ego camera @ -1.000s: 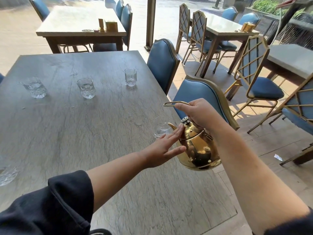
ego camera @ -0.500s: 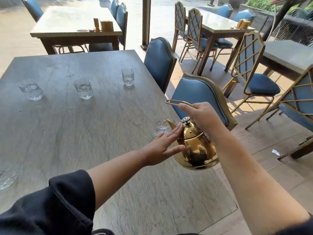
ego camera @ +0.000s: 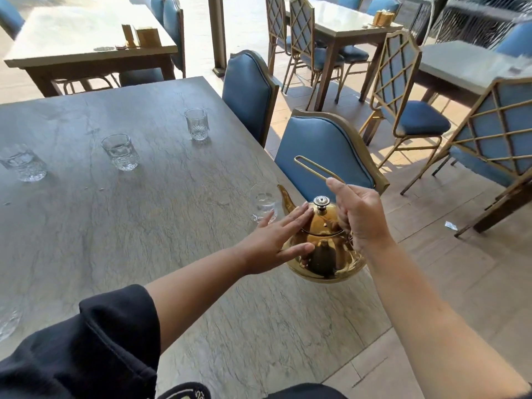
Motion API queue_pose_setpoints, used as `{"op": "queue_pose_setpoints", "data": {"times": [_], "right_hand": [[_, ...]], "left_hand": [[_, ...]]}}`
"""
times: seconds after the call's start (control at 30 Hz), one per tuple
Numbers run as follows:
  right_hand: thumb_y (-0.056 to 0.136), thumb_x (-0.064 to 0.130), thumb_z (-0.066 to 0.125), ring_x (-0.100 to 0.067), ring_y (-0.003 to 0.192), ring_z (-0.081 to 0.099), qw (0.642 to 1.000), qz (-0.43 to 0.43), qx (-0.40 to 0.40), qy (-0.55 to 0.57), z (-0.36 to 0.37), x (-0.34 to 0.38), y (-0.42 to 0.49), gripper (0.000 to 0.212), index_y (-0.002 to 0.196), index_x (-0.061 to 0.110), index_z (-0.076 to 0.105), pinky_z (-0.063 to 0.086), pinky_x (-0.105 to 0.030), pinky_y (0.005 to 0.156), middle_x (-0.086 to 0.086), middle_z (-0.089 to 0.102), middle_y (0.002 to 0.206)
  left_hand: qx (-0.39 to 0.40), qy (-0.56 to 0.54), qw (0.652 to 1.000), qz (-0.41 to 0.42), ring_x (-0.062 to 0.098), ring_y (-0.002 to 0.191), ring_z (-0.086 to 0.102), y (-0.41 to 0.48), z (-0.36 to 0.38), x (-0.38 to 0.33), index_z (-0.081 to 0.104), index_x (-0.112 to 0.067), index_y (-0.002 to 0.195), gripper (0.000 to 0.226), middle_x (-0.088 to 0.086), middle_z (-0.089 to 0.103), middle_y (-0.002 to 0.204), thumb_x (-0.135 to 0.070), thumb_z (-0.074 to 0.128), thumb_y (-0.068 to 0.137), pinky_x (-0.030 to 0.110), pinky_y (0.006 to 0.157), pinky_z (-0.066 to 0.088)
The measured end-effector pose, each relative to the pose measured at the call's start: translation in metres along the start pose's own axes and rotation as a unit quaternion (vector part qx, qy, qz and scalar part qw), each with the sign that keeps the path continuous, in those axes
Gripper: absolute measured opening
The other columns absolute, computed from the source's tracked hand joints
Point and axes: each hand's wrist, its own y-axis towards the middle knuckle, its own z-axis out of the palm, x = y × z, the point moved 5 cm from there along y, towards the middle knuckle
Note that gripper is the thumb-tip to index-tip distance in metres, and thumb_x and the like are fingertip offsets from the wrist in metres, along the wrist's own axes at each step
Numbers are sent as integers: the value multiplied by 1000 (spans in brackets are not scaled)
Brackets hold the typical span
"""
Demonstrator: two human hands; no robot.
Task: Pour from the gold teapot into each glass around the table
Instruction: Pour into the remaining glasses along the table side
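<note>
1. We see our left forearm bare below a loose black sleeve (ego camera: 86, 341), pushed up and stitched at its hem.
2. We see our right forearm bare, a dark sleeve edge (ego camera: 521, 394) showing at the frame corner.
3. Both hands wear nothing.

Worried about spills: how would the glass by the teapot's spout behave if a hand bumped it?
The glass looks small, clear and near-empty, so probably light and easily slid on the smooth table. It stands near the edge, by the left hand and gold teapot; a knock might tip it, and it is likely fragile.
</note>
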Motion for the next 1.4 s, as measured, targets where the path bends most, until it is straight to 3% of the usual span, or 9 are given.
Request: {"op": "queue_pose_setpoints", "data": {"times": [0.1, 0.23, 0.47, 0.77, 0.97, 1.17, 1.4], "right_hand": [[92, 25, 58, -7, 32, 29, 1000, -6, -24, 9, -11, -1, -15, 59, 34, 24, 43, 29, -17, 37, 8, 34, 35], [92, 23, 58, -7, 31, 26, 997, -2, -69, 41, -34, -2, -39, 59, 35, 23, 42, 27, -17, 35, 8, 32, 35], [92, 25, 58, -7, 33, 27, 987, 7, -156, 38, -96, -6, -76, 58, 36, 23, 44, 26, -19, 36, 7, 34, 35], [91, 27, 60, -9, 33, 24, 974, 17, -222, 41, -207, -26, -83, 55, 38, 23, 43, 25, -19, 36, 7, 32, 37], [91, 25, 59, -8, 33, 24, 982, 16, -188, 32, -287, -33, -49, 59, 36, 23, 40, 25, -19, 36, 9, 31, 35], [92, 26, 58, -8, 35, 29, 990, 10, -142, 18, -346, -36, 10, 58, 36, 24, 42, 31, -18, 39, 8, 34, 36], [91, 27, 59, -9, 36, 27, 996, 12, -80, 35, -381, -52, 108, 56, 38, 23, 41, 28, -19, 39, 8, 33, 37]], "left_hand": [[-13, 10, 999, 33, -5, 135, -11, 0, 6, -10, -2, -32, 147, 67, -19, -12, 151, -53, 31, 92, 32, 111, -18], [-17, 13, 997, 79, -7, 134, -9, 4, 21, -31, -1, -31, 147, 68, -19, -13, 150, -52, 32, 92, 21, 105, -24], [46, 1, 990, 137, 2, 138, -1, 28, 54, -80, -3, -37, 144, 65, -16, -8, 154, -53, 31, 91, 33, 112, -16], [98, 2, 978, 183, -6, 130, -12, 98, 109, -155, -1, -39, 144, 63, -25, -13, 147, -52, 33, 92, 22, 105, -20], [84, -43, 985, 145, -17, 119, -14, 159, 138, -201, 1, -45, 136, 57, -28, -10, 143, -46, 37, 92, 20, 105, -12], [52, -44, 995, 77, -3, 126, -12, 228, 151, -225, 1, -40, 143, 63, -24, -12, 147, -55, 27, 87, 27, 107, -17], [1, -50, 999, 0, -1, 133, -10, 317, 153, -208, 0, -38, 146, 65, -16, -7, 155, -57, 24, 88, 32, 110, -18]]}}
